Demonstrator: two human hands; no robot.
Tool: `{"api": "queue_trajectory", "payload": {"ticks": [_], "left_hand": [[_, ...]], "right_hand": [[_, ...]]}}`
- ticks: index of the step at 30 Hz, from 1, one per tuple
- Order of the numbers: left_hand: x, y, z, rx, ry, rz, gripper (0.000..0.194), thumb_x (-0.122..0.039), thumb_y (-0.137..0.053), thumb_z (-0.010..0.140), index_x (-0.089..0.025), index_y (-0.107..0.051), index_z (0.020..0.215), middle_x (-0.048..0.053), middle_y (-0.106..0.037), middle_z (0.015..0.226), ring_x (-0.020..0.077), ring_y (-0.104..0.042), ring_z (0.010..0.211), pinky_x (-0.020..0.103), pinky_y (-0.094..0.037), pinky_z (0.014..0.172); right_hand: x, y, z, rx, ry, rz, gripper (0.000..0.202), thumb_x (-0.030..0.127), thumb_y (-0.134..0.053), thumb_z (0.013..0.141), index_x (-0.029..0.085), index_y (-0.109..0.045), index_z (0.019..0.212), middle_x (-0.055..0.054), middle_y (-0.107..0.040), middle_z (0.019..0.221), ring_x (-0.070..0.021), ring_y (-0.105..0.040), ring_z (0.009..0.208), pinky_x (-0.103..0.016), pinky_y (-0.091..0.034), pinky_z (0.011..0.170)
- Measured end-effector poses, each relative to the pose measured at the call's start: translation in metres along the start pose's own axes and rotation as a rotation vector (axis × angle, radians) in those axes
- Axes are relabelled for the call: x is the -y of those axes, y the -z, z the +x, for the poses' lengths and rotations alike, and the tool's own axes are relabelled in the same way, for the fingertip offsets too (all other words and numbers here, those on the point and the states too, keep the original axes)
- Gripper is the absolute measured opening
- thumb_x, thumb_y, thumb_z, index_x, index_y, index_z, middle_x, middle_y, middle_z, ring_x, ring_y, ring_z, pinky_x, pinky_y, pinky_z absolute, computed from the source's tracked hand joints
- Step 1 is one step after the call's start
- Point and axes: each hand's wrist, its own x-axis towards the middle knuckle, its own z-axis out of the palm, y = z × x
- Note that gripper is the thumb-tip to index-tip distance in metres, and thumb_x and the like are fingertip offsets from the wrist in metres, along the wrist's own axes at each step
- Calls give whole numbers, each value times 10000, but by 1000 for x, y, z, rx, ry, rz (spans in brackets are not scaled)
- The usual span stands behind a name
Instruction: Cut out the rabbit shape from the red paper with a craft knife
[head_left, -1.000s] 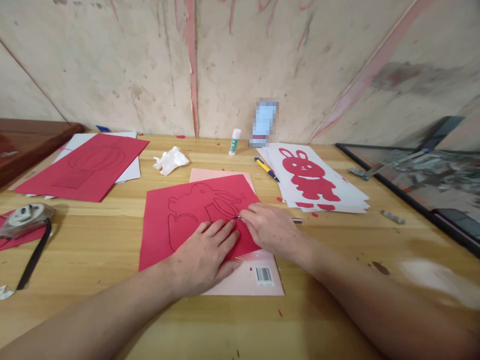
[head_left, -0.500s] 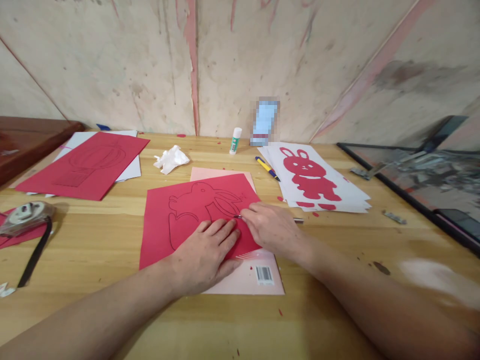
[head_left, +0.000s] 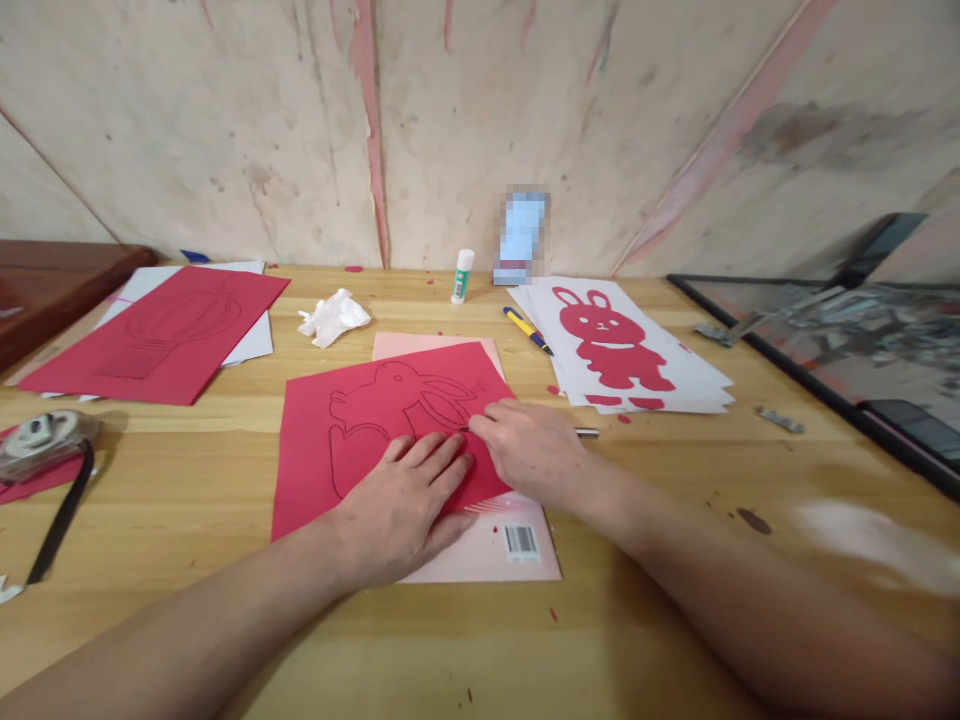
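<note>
A sheet of red paper [head_left: 315, 415] with a rabbit outlined in dark lines lies over a pink booklet [head_left: 484, 555] that has a barcode. My left hand [head_left: 401, 505] rests flat on the paper's lower part, fingers stretched out, hiding some of the outline. Just right of it, my right hand [head_left: 529, 450] is closed in a pinch around a slim craft knife [head_left: 587, 432]. The knife's metal back end sticks out behind the hand, and its thin tip touches the paper by the rabbit's ears. Most of its handle is hidden.
White sheets [head_left: 694, 390] with a red bunny cut-out lie at right, beside a yellow-and-blue pen [head_left: 527, 330]. Behind are a glue stick [head_left: 463, 277], a phone [head_left: 520, 237] and crumpled tissue [head_left: 334, 317]. Another red sheet [head_left: 187, 350] and a tape dispenser [head_left: 49, 445] are left.
The whole view has shifted slightly, so things appear a little further left. Both hands keep nearly the same places on the red paper, the right still gripping the craft knife.
</note>
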Motion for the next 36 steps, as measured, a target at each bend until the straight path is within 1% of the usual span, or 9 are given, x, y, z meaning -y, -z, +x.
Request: {"api": "queue_trajectory", "payload": {"ticks": [7,13,17,22,31,36], "left_hand": [[0,3,0,45,-5,20,564,-489,-296,990,-120,-409,1401,153,-426,1449,317,-400,1301,495,-330,1010],[0,3,1,44,-3,15,552,-491,-286,991,-134,-425,1388,150,-430,1447,311,-394,1304,491,-345,996],[0,3,1,63,0,23,560,-493,-288,990,-132,-407,1401,147,-401,1468,310,-388,1306,491,-336,1005],[0,4,1,53,3,9,549,-492,-311,987,-134,-424,1387,148,-412,1460,310,-402,1293,503,-344,1002],[-1,7,2,73,4,12,538,-480,-319,988,-136,-417,1390,142,-402,1468,309,-396,1293,503,-349,1002],[-1,8,2,77,3,12,538,-482,-316,988,-142,-410,1394,142,-401,1468,310,-396,1292,506,-347,1005]], "right_hand": [[-5,-2,-1,-10,21,13,246,44,-454,812,167,-652,889,-58,-663,793,-163,-536,711,-296,-250,557],[-6,1,0,15,9,7,239,48,-457,818,170,-650,888,-54,-670,797,-161,-545,697,-299,-236,548],[-8,1,0,10,17,3,232,49,-460,818,170,-646,889,-54,-670,791,-158,-549,686,-300,-239,550],[-10,0,-1,12,19,3,233,50,-462,811,173,-646,881,-53,-671,784,-165,-557,697,-306,-225,542],[-15,2,-3,-7,21,28,253,37,-457,798,185,-653,860,-43,-661,754,-150,-554,691,-299,-190,520],[-17,5,-3,5,17,20,269,25,-463,786,188,-662,867,-43,-658,749,-155,-572,708,-298,-192,523]]}}
